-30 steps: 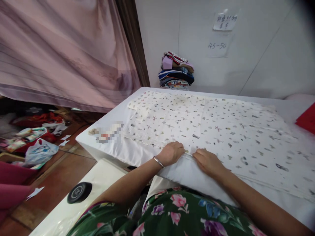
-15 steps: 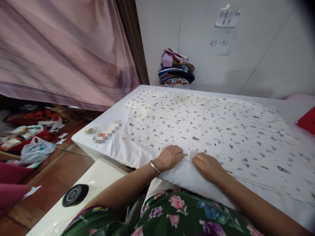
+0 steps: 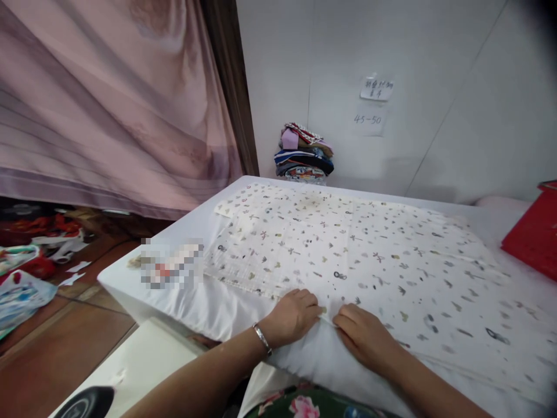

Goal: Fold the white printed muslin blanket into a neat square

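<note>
table [image 3: 195, 223], hands [image 3: 293, 316] [image 3: 365, 334] close together, pinching cloth [image 3: 369, 267]

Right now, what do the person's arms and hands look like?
The left hand wears no glove, but a silvery bracelet circles its wrist. The right hand is gloveless too, with no bracelet visible. No sleeves show; a green flowered garment shows at the bottom.

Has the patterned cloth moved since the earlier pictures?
No, not visibly: judged by the far-left corner of the table, the cloth lies as before.
</note>
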`<state>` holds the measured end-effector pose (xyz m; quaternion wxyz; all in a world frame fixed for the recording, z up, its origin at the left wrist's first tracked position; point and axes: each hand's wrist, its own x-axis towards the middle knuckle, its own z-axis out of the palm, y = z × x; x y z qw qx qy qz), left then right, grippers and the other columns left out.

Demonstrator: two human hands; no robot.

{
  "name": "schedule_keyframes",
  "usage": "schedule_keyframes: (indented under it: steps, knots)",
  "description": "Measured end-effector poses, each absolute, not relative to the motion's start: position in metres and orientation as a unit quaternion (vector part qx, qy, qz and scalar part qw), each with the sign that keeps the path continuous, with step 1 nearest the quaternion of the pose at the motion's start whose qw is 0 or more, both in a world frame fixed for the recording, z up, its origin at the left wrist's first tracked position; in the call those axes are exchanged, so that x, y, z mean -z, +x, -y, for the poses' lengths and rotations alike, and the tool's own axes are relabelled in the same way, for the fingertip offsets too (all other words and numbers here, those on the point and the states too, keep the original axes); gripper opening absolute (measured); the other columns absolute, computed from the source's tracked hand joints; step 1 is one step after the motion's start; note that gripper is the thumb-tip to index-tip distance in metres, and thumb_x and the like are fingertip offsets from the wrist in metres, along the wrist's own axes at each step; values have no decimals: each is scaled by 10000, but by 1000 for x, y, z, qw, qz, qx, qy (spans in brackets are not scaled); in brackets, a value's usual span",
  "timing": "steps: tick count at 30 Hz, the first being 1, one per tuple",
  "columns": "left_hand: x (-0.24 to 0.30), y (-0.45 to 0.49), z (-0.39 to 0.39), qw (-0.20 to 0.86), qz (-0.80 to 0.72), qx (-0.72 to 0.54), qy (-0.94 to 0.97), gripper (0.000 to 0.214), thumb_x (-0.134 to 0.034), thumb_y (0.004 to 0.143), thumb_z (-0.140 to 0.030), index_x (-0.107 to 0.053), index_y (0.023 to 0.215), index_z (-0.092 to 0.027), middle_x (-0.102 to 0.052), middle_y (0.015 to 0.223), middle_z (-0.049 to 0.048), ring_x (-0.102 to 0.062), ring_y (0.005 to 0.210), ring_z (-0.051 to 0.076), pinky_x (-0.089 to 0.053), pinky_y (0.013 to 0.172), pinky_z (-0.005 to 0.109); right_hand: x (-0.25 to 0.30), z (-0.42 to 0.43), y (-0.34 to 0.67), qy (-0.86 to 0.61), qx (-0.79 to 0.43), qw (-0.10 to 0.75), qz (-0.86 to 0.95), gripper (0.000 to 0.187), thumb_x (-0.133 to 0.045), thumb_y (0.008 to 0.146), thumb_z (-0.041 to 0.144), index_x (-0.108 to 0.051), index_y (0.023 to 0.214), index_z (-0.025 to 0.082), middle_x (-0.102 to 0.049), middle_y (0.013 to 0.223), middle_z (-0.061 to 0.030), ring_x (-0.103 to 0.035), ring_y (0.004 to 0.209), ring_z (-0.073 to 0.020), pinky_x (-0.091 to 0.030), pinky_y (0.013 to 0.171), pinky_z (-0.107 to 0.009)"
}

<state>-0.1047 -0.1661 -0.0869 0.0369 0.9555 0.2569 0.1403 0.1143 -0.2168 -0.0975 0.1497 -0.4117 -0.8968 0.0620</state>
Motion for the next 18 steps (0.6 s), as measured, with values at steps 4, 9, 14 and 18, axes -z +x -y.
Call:
schedule_keyframes:
  steps: [4,9,14,18]
  knots:
    - [88,-103,166,22,-248,-148,957,171,-412,902,-222,-564,978,-210,-564,855,9,-493,809,148,-385,702,286,94,217,113,-424,-80,135,892,180,-362,879,148,-532,825,173,-516,824,-40,-445,751,-154,-335,639,-282]
    - [91,-103,165,17,-244,-156,957,141,-426,899,-241,-562,898,-204,-562,826,0,-491,774,139,-375,676,277,86,211,98,-449,-93,112,882,103,-447,846,180,-536,899,181,-536,896,-40,-479,819,-169,-358,678,-284]
    - [91,-106,165,22,-252,-152,955,171,-451,891,-312,-568,870,-188,-566,851,17,-493,806,145,-386,709,278,91,204,87,-453,-47,79,887,170,-405,854,126,-571,844,162,-550,834,-57,-496,757,-170,-355,636,-277]
    - [91,-118,165,15,-270,-150,951,264,-418,904,-372,-585,841,-177,-573,848,38,-500,821,149,-392,729,284,91,204,89,-433,-51,81,896,218,-359,881,167,-569,825,156,-538,830,-70,-495,772,-171,-376,649,-277]
